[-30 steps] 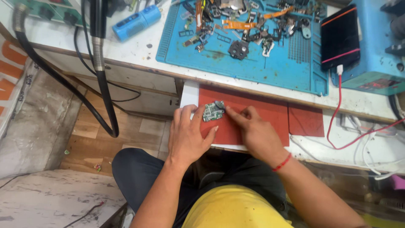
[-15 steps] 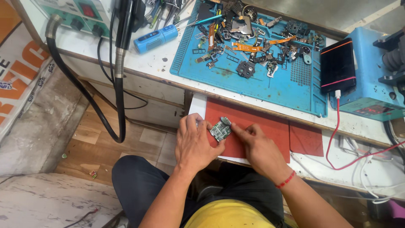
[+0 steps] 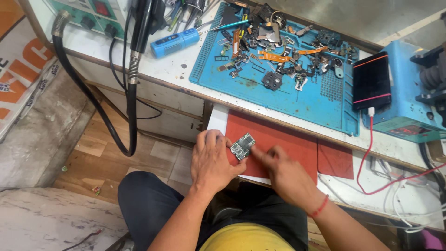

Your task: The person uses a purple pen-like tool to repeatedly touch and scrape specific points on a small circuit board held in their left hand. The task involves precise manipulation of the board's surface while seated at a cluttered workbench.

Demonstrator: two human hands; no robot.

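— Since a moment ago, what has shifted?

— Mostly my head: the view has tipped a bit, so the bench sits higher in it. My hands have stayed on the small circuit board (image 3: 242, 146), over the near left part of the red mat (image 3: 288, 144).

— Walk me through it, big things first.

— Beyond the red mat lies the blue work mat (image 3: 297, 100), strewn with loose phone parts. To its right is a blue machine (image 3: 411, 109) with a dark phone (image 3: 370, 81) lying on it, a red cable running down from that phone. At far left a black hose (image 3: 95, 104) hangs off the bench.

— And your hands?

— My left hand (image 3: 213, 162) cups the board's left edge, fingers curled round it. My right hand (image 3: 284, 173) pinches or presses the other edge with its fingertips; which, I cannot tell.

— How does the board handle?

— I'd judge it light, thin, stiff and fragile. Best held by its bare edges, off the components.
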